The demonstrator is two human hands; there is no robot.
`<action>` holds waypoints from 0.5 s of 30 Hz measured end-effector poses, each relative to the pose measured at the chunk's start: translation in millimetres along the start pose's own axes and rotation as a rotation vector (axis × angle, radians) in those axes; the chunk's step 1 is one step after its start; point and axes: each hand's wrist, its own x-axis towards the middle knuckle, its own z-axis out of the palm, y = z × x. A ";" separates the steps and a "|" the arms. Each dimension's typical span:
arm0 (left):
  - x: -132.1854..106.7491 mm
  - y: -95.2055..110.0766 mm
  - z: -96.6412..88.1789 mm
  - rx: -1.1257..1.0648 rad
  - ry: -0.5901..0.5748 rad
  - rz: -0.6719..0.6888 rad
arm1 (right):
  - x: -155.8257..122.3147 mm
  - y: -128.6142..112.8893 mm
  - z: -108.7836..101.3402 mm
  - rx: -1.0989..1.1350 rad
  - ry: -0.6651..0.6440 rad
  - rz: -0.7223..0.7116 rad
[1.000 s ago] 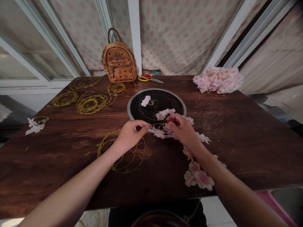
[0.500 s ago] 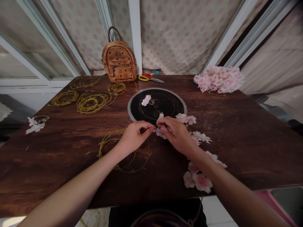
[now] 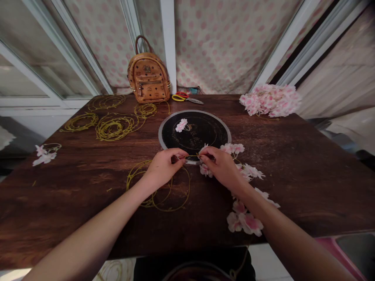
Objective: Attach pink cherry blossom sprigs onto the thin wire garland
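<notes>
My left hand (image 3: 167,163) pinches a thin yellow-green artificial vine stem (image 3: 192,155) between thumb and fingers. A short stretch of that stem runs across to my right hand (image 3: 219,164), whose fingers are closed on it beside pink-and-white artificial blossoms (image 3: 206,169). From there a flowered garland (image 3: 249,171) trails down the table under my right forearm, with larger blossoms (image 3: 245,222) near the front edge. Loose loops of bare vine (image 3: 187,191) lie beneath and beside my left wrist. Just beyond my hands sits a round black board (image 3: 202,134) with a grey rim, one blossom (image 3: 181,125) on it.
Coils of bare vine (image 3: 115,127) lie at the back left, near a brown backpack (image 3: 149,80) and yellow-and-red-handled scissors (image 3: 186,98). A heap of pink blossoms (image 3: 271,100) is at the back right. A few blossoms (image 3: 44,155) lie at the left edge of the wooden table (image 3: 307,168).
My hands have moved apart, showing a short taut stretch of stem between them. My right hand and the blossoms at it shifted slightly right; the vine loops near my left wrist shifted too.
</notes>
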 end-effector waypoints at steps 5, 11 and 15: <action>1.2 -6.6 -1.2 0.021 0.003 -0.001 | 0.4 2.7 0.0 -0.030 0.031 0.060; 2.5 -6.2 -4.9 0.068 0.024 -0.038 | 0.8 5.9 1.3 -0.026 0.043 0.083; 2.3 -5.9 -6.1 0.107 0.039 -0.039 | 0.8 7.1 1.9 -0.027 0.038 0.092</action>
